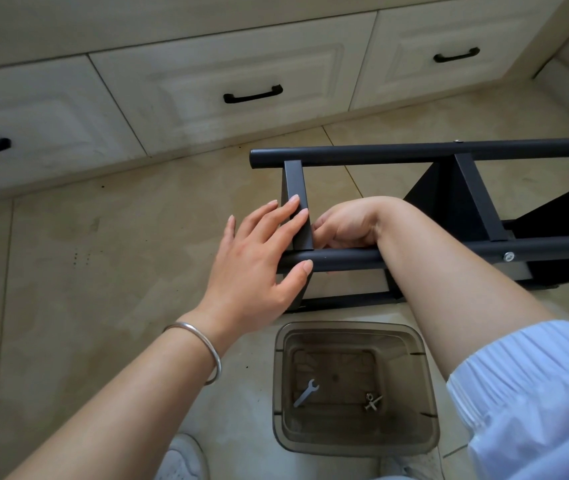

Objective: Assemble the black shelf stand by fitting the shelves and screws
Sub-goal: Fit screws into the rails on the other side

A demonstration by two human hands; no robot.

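Observation:
The black shelf stand (414, 152) lies on its side on the tiled floor, its round poles running left to right. My left hand (259, 258) rests with straight fingers on the end shelf (298, 181) and the near pole (345, 261). My right hand (343, 225) reaches down between the poles just right of that shelf, fingers curled behind the near pole; what they hold is hidden. A silver screw head (508, 256) shows in the near pole to the right. A second black shelf (456, 202) sits fitted further right.
A clear brownish plastic bin (428, 393) stands on the floor in front of me, holding a small wrench (306, 393) and some metal fittings (372, 401). Cream drawers with black handles (252, 94) line the far side. My white shoe (182, 459) is at the bottom.

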